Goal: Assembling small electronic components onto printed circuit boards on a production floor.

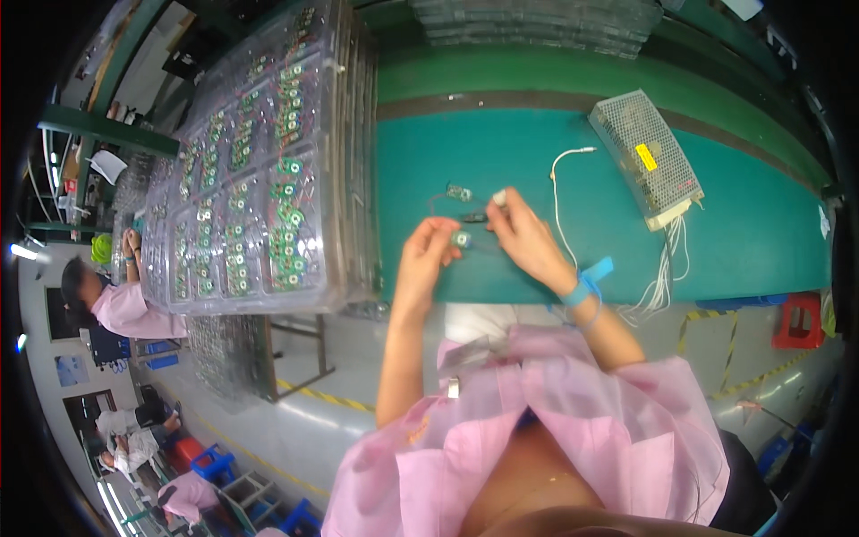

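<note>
My left hand pinches a small green circuit board at its edge, over the green mat. My right hand faces it from the right, thumb and fingers drawn together. At its fingertips is a small white piece, too small to name. A short dark part lies between the hands, close to the right fingertips; whether they grip it cannot be made out. Just beyond, a second small circuit board rests on the mat, with a thin red wire running toward my left hand. A blue band circles my right wrist.
Stacked clear plastic trays of circuit boards stand close on the left. To the right are a perforated metal power supply with white wires and a white cable. More trays sit at the back. A co-worker sits far left.
</note>
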Demonstrator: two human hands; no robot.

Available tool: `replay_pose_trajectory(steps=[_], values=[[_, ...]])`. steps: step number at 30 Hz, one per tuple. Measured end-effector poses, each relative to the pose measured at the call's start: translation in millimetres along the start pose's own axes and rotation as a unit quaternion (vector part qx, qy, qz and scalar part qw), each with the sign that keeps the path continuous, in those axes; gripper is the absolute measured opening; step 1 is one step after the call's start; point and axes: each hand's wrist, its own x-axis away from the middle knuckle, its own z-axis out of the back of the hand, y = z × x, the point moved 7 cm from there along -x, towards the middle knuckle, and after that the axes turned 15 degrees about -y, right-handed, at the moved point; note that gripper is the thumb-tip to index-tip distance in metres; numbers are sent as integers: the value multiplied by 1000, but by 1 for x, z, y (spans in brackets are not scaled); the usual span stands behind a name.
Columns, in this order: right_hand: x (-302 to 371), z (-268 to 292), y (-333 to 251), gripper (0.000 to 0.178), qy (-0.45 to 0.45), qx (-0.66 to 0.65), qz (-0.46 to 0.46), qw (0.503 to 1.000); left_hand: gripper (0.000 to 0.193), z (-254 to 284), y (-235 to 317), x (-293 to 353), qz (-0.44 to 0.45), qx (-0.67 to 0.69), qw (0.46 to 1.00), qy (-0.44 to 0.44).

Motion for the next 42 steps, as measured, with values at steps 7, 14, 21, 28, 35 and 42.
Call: replay_pose_trajectory(steps=[7, 14, 21, 28, 35, 42], values=[[7, -3, -14, 12, 21, -62, 130, 989, 11, 1, -9, -1, 9, 55, 998, 2], [20, -4, -41, 13, -42, -38, 149, 987, 16, 1, -17, -9, -7, 194, 981, 0], [9, 6, -37, 15, 6, 21, 150, 988, 18, 3, -12, -4, 11, 189, 981, -49], [-27, 4, -32, 19, 175, 339, 139, 914, 17, 7, -12, -2, -14, 135, 991, -17], [-34, 1, -25, 18, 125, 323, 123, 930, 18, 10, -7, 0, 0, 49, 999, 13], [-15, 6, -26, 15, -65, 10, 55, 996, 20, 5, 1, -5, 4, 51, 999, -8]])
